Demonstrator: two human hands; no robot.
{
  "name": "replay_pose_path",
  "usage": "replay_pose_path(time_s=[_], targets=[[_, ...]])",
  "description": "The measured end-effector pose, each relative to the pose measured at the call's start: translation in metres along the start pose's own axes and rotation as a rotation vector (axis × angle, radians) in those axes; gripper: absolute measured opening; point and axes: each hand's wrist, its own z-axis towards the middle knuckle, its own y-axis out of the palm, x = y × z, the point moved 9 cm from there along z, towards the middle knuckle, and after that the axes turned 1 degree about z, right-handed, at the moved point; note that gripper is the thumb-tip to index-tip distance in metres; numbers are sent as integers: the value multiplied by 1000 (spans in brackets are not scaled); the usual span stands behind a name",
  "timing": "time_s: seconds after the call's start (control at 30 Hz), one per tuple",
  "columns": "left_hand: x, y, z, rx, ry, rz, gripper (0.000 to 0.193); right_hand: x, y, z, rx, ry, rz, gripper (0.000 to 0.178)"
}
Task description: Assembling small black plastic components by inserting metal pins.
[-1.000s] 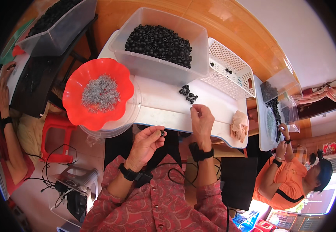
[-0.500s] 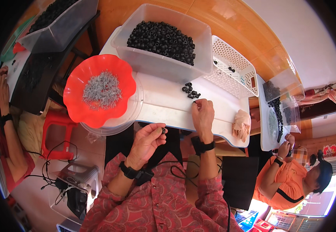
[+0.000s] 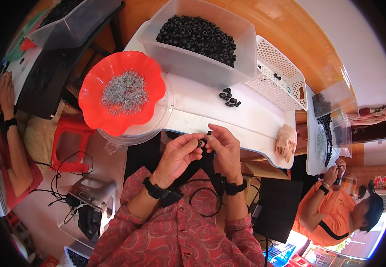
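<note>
Close together in front of my chest, just off the table's near edge, are both my hands. My left hand (image 3: 175,158) pinches a small black plastic ring-shaped part (image 3: 200,143) between thumb and fingers. In my right hand (image 3: 227,149), thumb and forefinger close on another small black plastic part (image 3: 209,133), touching or almost touching the first; fingers partly hide both. A small heap of similar black parts (image 3: 231,101) lies on the white table (image 3: 193,103). Behind it, a clear bin (image 3: 197,74) holds a mass of black parts (image 3: 197,39). Small clear pieces (image 3: 125,92) fill the red scalloped bowl (image 3: 89,95) at left.
A white perforated basket (image 3: 286,93) with a few black parts stands right of the bin. A crumpled cloth (image 3: 286,143) lies at the table's right end. Co-workers sit left and right, the right one in an orange shirt (image 3: 319,218). A red stool (image 3: 70,147) is at left.
My right hand has come back from the heap on the table with a black part and met my left hand. The whole view has shifted slightly.
</note>
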Motion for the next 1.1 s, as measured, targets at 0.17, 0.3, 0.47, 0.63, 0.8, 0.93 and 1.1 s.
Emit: replay_pose_path(time_s=[0.17,0.3,0.47,0.63,0.8,0.93,1.1], targets=[[-3,-1,2,-12,1,-12,26,1,-6,-9,10,21,40,24],[-12,-1,4,-6,-77,-173,27,-4,-12,-18,46,8,54,20],[-17,5,2,-3,-106,-190,26,-14,-14,-26,77,-100,-57,16],[-17,6,2,-3,-99,-190,26,-18,-12,-32,87,-178,-101,16],[-17,8,3,-7,-93,-193,26,-18,-8,-34,80,-235,-114,20],[-18,7,3,-3,-83,-171,26,-18,-8,-34,82,-230,-107,20],[-20,6,5,-9,-71,-156,26,-20,-7,-34,86,-247,-150,19]])
